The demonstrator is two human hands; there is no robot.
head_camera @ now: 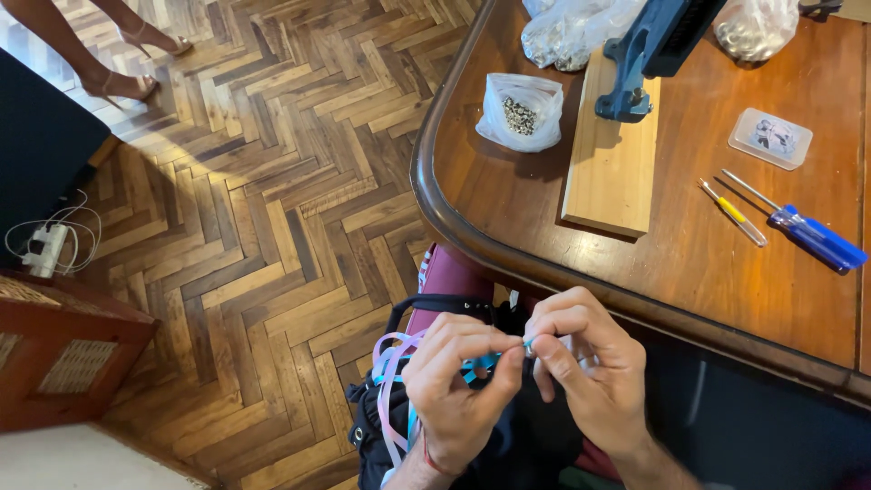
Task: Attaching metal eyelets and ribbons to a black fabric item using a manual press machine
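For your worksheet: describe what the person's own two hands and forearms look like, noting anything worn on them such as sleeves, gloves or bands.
Both hands are bare, with no gloves or visible rings. The left hand has a thin red cord tied round the wrist. The right hand shows nothing on its wrist. No sleeves reach the visible forearms, which are uncovered to the picture's bottom edge. Fingernails look short and unpainted.

Wooden table (708, 272) bears a plank (610, 163), screwdrivers (803, 231) and a bag (521, 111)

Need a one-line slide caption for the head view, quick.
Left hand and right hand pinch a small metal piece over pastel ribbons, beside a wooden table with two screwdrivers.
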